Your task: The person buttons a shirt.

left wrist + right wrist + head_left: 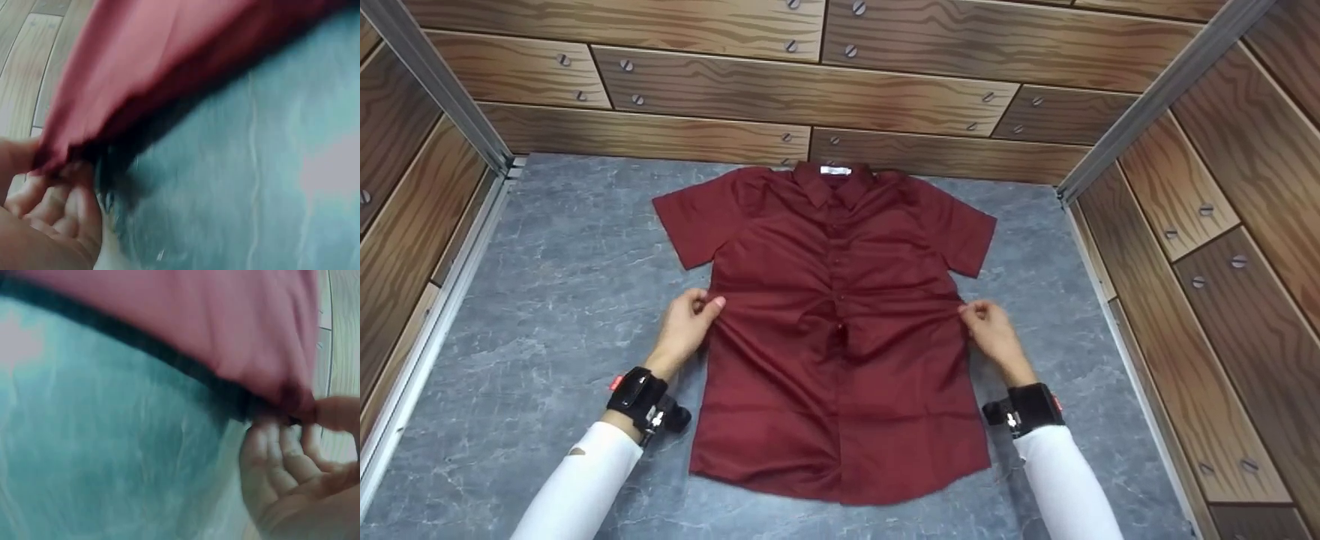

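Note:
A dark red short-sleeved shirt (780, 360) lies front up on the grey surface, its collar toward the back wall and its hem toward me. My left hand (687, 324) pinches the shirt's left side edge near the middle of its length. On the opposite edge, at about the same height, my right hand (992, 334) pinches the cloth. Creases run across the shirt between the two hands. In the left wrist view, thumb and fingers (73, 208) grip a gathered bit of the shirt (146, 56). The right wrist view has the shirt (242, 332) pinched likewise, slightly raised from the surface.
The grey marbled surface (562, 247) surrounds the shirt. Wood-patterned panels (720, 82) stand at the back and both sides, with metal rails (442, 82) at the corners. Black camera straps (637, 394) sit on both wrists.

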{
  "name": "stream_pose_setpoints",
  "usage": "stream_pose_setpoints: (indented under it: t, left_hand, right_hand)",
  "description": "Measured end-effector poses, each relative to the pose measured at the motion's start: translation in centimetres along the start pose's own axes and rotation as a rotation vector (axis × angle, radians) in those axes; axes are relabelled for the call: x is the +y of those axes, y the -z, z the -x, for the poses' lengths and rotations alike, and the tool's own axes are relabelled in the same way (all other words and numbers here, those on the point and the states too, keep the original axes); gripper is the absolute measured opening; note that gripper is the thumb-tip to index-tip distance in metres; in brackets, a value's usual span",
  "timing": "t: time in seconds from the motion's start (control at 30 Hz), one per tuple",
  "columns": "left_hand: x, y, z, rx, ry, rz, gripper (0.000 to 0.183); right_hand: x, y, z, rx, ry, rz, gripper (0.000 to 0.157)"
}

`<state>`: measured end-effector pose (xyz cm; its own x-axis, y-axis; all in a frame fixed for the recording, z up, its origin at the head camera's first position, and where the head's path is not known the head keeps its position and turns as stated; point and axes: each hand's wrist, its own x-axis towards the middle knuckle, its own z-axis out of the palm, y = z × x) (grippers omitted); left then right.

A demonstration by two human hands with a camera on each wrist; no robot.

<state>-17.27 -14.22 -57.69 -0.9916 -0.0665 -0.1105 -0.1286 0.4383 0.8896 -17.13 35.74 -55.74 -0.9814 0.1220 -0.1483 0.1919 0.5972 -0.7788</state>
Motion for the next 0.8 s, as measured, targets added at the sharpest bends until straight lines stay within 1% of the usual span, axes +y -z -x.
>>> stream_pose_setpoints:
  t: [0.03,0.1,0.17,0.23,0.3,0.37,0.43,0.53,0.6,0.7,0.77,0.8]
  left_hand:
    - [0.0,0.0,0.0,0.007,0.027,0.054,0.025]
    - [0.1,-0.1,-0.1,-0.005,0.082,0.147,0.032]
    - [0.2,-0.1,-0.1,-0.030,0.126,0.215,0.033]
    - [0.1,0.0,0.0,-0.064,0.147,0.246,0.034]
    - [0.0,0.1,0.1,-0.081,0.145,0.258,0.033]
    - [-0.1,0.2,0.1,-0.088,0.136,0.267,0.030]
    - [-0.2,0.3,0.2,-0.083,0.135,0.282,0.028]
    - [-0.3,0.6,0.3,-0.078,0.137,0.283,0.033]
    - [-0.3,0.8,0.5,-0.095,0.153,0.264,0.033]
    - [-0.2,1.2,0.7,-0.153,0.173,0.241,0.029]
    - [-0.2,1.4,0.8,-0.174,0.185,0.241,0.025]
    - [-0.2,1.5,0.8,-0.175,0.186,0.245,0.024]
  right_hand:
    - [0.0,0.0,0.0,0.009,-0.013,-0.072,0.023]
    - [0.0,0.0,0.1,-0.002,-0.048,-0.160,0.033]
    - [0.0,0.0,0.2,-0.033,-0.105,-0.201,0.039]
    - [0.0,0.2,0.2,-0.080,-0.169,-0.207,0.045]
    - [0.0,0.3,0.2,-0.111,-0.203,-0.171,0.048]
    - [0.0,0.4,0.2,-0.121,-0.211,-0.172,0.046]
    - [0.0,0.5,0.2,-0.102,-0.191,-0.194,0.044]
    - [0.0,0.7,0.2,-0.086,-0.163,-0.239,0.046]
    - [0.0,0.9,0.3,-0.108,-0.163,-0.235,0.049]
    - [0.1,1.4,0.5,-0.177,-0.182,-0.188,0.055]
    - [0.2,1.6,0.7,-0.195,-0.183,-0.182,0.052]
    - [0.2,1.7,0.7,-0.190,-0.182,-0.197,0.048]
